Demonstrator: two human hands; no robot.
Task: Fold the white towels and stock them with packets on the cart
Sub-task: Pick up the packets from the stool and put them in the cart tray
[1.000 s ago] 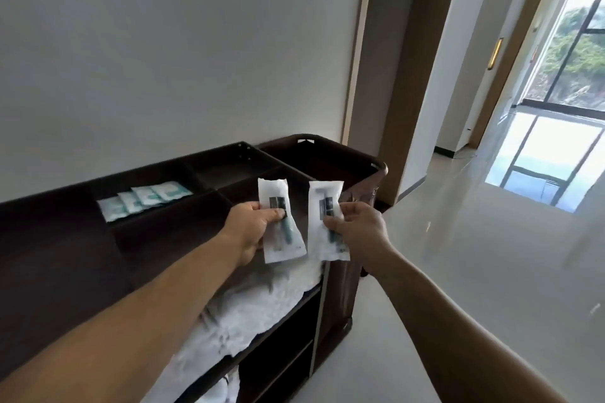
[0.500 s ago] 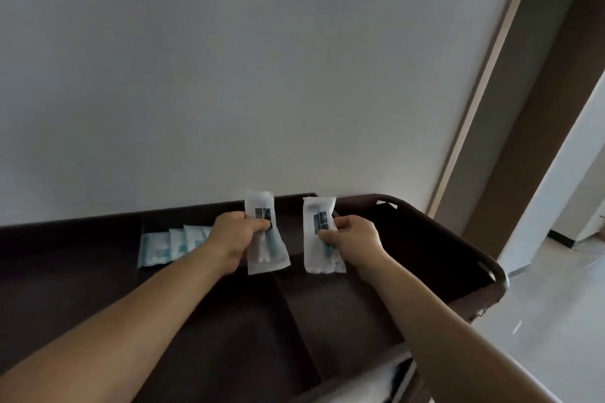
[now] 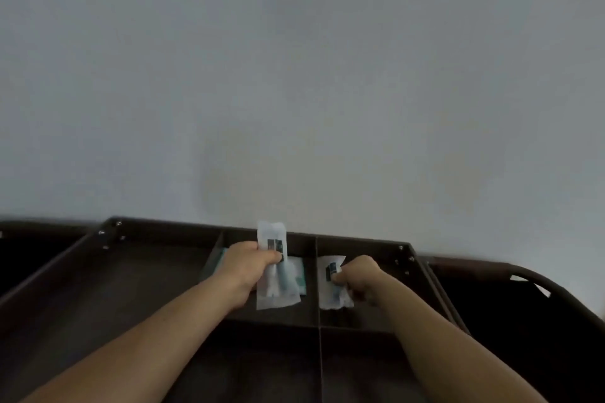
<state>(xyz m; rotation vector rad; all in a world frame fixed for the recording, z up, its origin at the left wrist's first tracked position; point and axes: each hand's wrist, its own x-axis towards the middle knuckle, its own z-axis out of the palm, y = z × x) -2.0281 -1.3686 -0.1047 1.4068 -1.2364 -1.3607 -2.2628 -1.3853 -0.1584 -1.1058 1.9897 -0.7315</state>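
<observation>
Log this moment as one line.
left hand: pinches left packet over teal packets | right hand: pinches right packet over neighbouring cart compartment

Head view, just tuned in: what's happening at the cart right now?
A person is stocking the dark brown compartmented cart. The left grip pinches a white plastic packet above the rear middle compartment, where teal-printed packets already lie. The right grip pinches a second white packet low in the compartment to its right. No towels are in view.
</observation>
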